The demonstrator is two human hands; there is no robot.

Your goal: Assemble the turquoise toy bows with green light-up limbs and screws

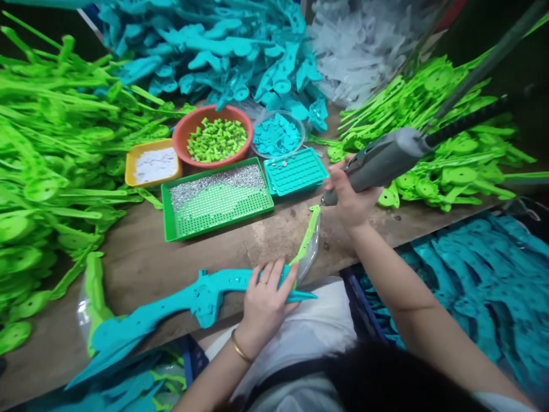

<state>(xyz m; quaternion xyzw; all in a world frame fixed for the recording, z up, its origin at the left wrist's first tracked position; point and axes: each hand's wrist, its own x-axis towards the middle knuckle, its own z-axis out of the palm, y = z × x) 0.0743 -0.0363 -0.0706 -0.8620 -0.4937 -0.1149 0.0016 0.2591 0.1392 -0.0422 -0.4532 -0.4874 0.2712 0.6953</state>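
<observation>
A long teal plastic toy weapon (171, 306) lies across the front of the wooden bench, with green and clear blade pieces at both ends. My left hand (268, 292) is closed over its right end, fingers curled over the top. Wrapped in my right hand (349, 194) is a grey electric screwdriver (381, 160), tilted, its cable rising to the upper right. The bit meets the far tip of the right green blade piece (309, 232), which has a clear plastic edge (309, 260). Any screw at the tip is too small to make out.
A green perforated tray (218, 226) holds small metal screws. Behind it stand a red bowl (178, 137) of green pieces, a yellow dish (128, 171) and a teal tray (295, 171). Green parts (47, 143) heap left; teal parts (240, 46) pile behind. Blue crates flank my lap.
</observation>
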